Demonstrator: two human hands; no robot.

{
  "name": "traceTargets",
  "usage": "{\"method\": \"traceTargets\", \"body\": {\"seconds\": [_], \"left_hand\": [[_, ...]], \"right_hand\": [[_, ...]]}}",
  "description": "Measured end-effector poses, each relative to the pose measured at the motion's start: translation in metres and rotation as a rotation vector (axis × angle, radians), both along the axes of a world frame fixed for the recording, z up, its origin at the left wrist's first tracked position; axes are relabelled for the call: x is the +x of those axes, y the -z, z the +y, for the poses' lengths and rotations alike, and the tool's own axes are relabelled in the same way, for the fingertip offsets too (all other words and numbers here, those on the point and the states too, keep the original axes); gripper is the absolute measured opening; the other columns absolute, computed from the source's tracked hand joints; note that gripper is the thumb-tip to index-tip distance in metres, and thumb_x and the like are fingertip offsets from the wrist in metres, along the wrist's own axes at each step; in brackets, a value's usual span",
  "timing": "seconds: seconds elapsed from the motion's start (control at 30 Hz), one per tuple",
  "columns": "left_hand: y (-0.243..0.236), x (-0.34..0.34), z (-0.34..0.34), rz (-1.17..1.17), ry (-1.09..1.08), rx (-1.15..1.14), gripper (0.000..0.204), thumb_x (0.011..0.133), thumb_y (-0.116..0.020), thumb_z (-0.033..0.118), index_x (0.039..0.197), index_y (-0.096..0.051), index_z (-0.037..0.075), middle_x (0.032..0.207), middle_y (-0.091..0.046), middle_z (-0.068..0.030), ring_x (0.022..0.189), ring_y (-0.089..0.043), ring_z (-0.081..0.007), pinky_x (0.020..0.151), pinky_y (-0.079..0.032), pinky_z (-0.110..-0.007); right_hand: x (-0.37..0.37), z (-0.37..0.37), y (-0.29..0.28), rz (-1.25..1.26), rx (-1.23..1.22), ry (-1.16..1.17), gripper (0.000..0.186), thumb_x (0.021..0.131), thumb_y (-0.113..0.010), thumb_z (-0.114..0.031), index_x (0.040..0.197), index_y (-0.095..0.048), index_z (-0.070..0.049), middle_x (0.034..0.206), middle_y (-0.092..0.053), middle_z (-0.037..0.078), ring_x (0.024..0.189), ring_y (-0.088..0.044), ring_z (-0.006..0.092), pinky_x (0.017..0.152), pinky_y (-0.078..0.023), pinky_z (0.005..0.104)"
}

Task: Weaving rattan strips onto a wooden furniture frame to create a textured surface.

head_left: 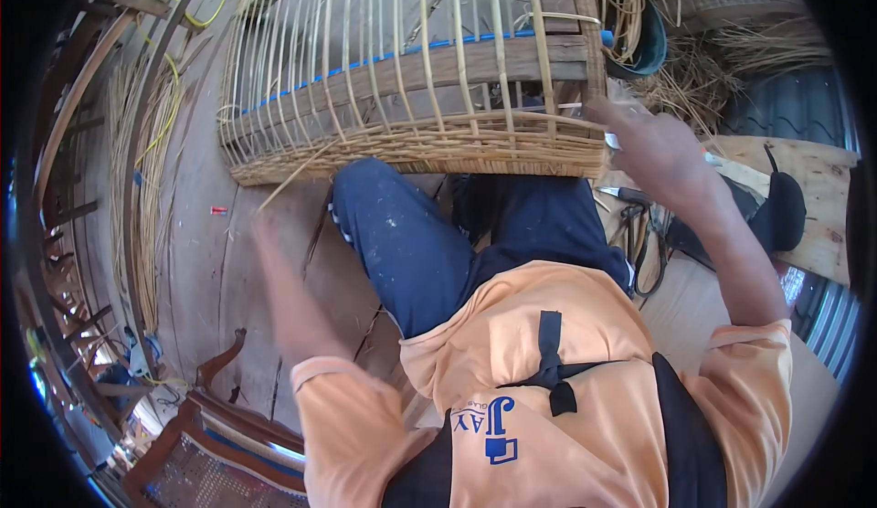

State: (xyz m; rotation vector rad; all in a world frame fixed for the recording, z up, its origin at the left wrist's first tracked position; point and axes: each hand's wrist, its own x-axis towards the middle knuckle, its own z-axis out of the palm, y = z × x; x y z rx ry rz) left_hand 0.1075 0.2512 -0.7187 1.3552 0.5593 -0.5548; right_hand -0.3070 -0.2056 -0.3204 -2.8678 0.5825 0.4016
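A wicker frame (512,147) of upright rattan rods, with a woven band along its near side, lies across my knees. My left hand (263,225), smeared by motion, is off its left front side, closed on the end of a rattan strand (297,175) that runs out of the weave. At the frame's right front corner, my right hand (662,152) has its fingers bent against the edge. Something small and pale shows under those fingers, too blurred to name. A wooden bar (411,68) and a blue strip (365,63) run through the frame behind the rods.
Bundled rattan strands (137,206) lie on the plank floor at left, beside a yellow cord (174,79). A tool with a metal blade (625,195) is by my right knee. A dark bucket (647,51) holds coiled strands. A brown cane-seated furniture piece (206,467) stands at lower left.
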Motion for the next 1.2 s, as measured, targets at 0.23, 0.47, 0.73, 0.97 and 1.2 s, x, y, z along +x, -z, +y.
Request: {"method": "traceTargets", "body": {"seconds": [0.23, 0.47, 0.73, 0.97, 1.2], "left_hand": [[-0.046, 0.013, 0.046, 0.041, 0.413, 1.296, 0.041, 0.081, -0.056, 0.019, 0.119, -0.051, 0.004, 0.121, -0.049, -0.0195, 0.108, -0.053, -0.0341, 0.09, -0.045, -0.044], [-0.167, -0.1, -0.183, -0.931, 1.198, 0.677, 0.061, 0.087, -0.057, 0.03, 0.137, -0.036, 0.004, 0.132, -0.045, -0.0233, 0.118, -0.048, -0.0337, 0.099, -0.038, -0.041], [-0.152, -0.099, -0.189, -0.96, 1.237, 1.041, 0.047, 0.092, -0.045, 0.042, 0.095, -0.064, 0.0, 0.087, -0.062, -0.0243, 0.083, -0.061, -0.0376, 0.073, -0.045, -0.046], [-0.173, 0.029, 0.052, -0.287, 1.108, 1.866, 0.034, 0.088, -0.048, 0.032, 0.11, -0.065, 0.012, 0.104, -0.065, -0.0151, 0.097, -0.062, -0.0307, 0.08, -0.048, -0.043], [-0.124, -0.045, -0.091, -1.209, 1.183, 1.031, 0.039, 0.085, -0.06, 0.031, 0.107, -0.059, -0.001, 0.115, -0.055, -0.0231, 0.111, -0.049, -0.039, 0.094, -0.039, -0.044]], "right_hand": [[-0.104, -0.071, -0.014, -0.007, -0.365, 0.172, 0.025, 0.071, -0.066, -0.009, 0.095, -0.058, -0.007, 0.082, -0.062, 0.01, 0.088, -0.057, 0.0261, 0.086, -0.036, 0.0401], [-0.127, -0.08, -0.04, -0.162, -0.546, 0.214, 0.01, 0.077, -0.058, -0.013, 0.087, -0.059, -0.009, 0.08, -0.058, 0.004, 0.088, -0.054, 0.0219, 0.091, -0.035, 0.0368], [-0.158, -0.079, -0.033, -0.203, -0.489, 0.261, 0.01, 0.077, -0.061, -0.014, 0.086, -0.059, -0.01, 0.079, -0.057, 0.003, 0.085, -0.054, 0.0216, 0.087, -0.035, 0.0366], [-0.139, -0.056, 0.003, -0.266, -0.461, 0.178, 0.016, 0.073, -0.065, -0.012, 0.087, -0.058, -0.01, 0.079, -0.056, 0.005, 0.085, -0.054, 0.0213, 0.09, -0.033, 0.0378], [-0.141, -0.072, 0.018, -0.409, -0.215, 0.217, 0.015, 0.072, -0.066, -0.011, 0.082, -0.058, -0.004, 0.087, -0.057, 0.009, 0.09, -0.054, 0.0274, 0.083, -0.039, 0.0365]]}}
